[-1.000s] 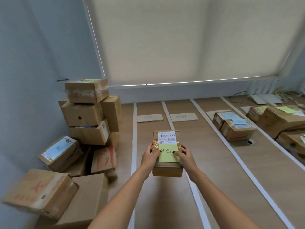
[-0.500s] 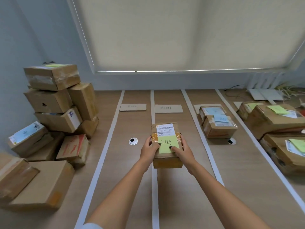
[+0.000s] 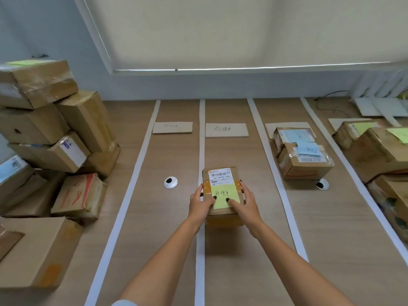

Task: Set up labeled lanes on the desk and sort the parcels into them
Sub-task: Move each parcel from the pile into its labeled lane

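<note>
Far left of the hands, a heap of cardboard boxes (image 3: 55, 138) ran off the frame edge; its lower members were hidden behind the nearer ones. A round desk grommet (image 3: 170, 182) sat just left of the left hand (image 3: 199, 204). Left hand gripped the parcel (image 3: 223, 195) by its left side, thumb on the yellow sticky note (image 3: 225, 196); right hand (image 3: 244, 204) gripped the right side likewise. Parcel's underside hidden, so contact with the desk (image 3: 254, 228) could not be told. It lay just right of a white tape line (image 3: 201, 151). Beyond the hands, a card label (image 3: 226, 130), writing hard to read. Right, stacked parcels with blue notes (image 3: 302, 151); farther right, boxes cut off.
</note>
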